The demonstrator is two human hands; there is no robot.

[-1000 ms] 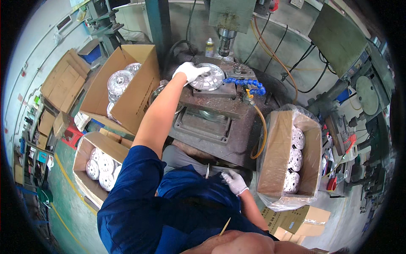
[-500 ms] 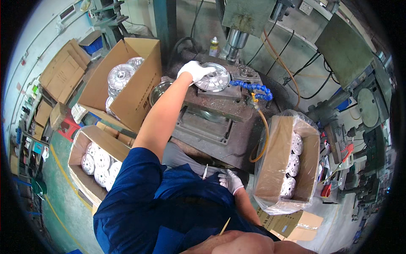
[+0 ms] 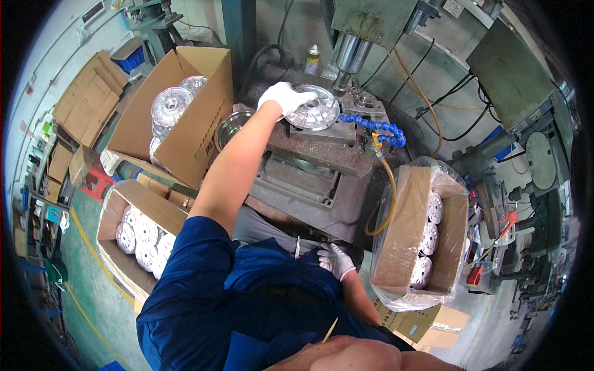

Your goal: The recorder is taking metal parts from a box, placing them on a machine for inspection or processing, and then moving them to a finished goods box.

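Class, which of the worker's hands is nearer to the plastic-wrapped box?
Right. The right hand is low, to the left of the box; the left hand is farther away, up and left, on the metal disc.

Left hand: gloved, matt white cloth. At its fingers: disc, glossy bare metal, ribbed face. Below the fingers: machine plate, dull dark metal, rough, gritty. Left of them: dish, shiny smooth metal; beyond, carton, matt cardboard. Right: segmented blue hose, glossy plastic. Above right: spindle, polished metal. Far right: bag, clear crinkled plastic, glossy.
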